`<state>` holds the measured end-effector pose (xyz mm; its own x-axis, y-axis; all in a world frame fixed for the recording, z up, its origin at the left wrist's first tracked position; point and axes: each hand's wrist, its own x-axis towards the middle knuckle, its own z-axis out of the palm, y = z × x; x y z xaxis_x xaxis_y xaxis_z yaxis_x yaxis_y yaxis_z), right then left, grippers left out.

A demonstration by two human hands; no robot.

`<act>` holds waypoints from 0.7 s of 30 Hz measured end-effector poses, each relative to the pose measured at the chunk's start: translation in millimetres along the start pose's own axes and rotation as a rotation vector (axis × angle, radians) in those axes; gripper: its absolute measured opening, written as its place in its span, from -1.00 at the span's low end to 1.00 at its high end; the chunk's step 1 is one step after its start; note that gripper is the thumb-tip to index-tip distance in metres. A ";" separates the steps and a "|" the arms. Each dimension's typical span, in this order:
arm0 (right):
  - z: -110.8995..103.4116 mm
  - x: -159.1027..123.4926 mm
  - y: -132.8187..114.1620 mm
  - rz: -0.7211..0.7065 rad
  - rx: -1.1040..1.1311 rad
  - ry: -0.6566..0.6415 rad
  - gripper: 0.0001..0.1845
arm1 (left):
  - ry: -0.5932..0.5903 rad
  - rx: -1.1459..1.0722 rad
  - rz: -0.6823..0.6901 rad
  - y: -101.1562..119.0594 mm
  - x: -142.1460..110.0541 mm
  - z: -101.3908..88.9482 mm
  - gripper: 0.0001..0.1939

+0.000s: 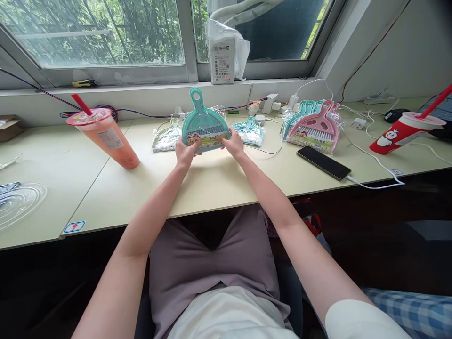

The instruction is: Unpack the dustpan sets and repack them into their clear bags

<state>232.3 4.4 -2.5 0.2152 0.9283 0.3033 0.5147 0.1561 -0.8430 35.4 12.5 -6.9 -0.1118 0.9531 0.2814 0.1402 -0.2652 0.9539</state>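
Bench: a long, pale surface [116, 197] runs from left to right, with the person seated at its near side.
Window: a wide, metal-framed pane [106, 33] at the far side, greenery beyond it.
Orange drink: a tall cup [109, 141] with a red straw, on the left.
Dustpan stack: several wrapped sets [314, 125], pink in front of teal, on the right.
Held dustpan: a teal set [203, 120] in clear wrap, its looped handle up, between the hands over the middle of the bench.
Phone: black [324, 163], cabled, just nearer than the stack.
Left hand: fingers and thumb [186, 151] grip the held dustpan's lower left edge.
Right hand: likewise [233, 143] grips its lower right edge.
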 end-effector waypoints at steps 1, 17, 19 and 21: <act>-0.7 1.3 0.9 -0.011 0.018 0.000 -0.46 | -0.006 -0.001 0.002 -0.2 0.3 -0.1 -0.47; -12.9 10.1 4.9 0.070 0.326 -0.111 -0.67 | -0.043 0.009 0.005 0.9 1.6 -1.4 -0.44; -14.5 10.6 5.1 0.081 0.349 -0.127 -0.70 | -0.042 0.007 -0.002 1.8 1.2 -1.4 -0.45; -15.6 10.7 5.1 0.091 0.363 -0.135 -0.72 | -0.042 0.007 -0.009 2.6 0.9 -1.4 -0.46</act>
<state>250.2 9.9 3.4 0.1226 0.9761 0.1794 0.1667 0.1579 -0.9733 34.3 12.5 -4.0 -0.0722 0.9608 0.2677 0.1466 -0.2553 0.9557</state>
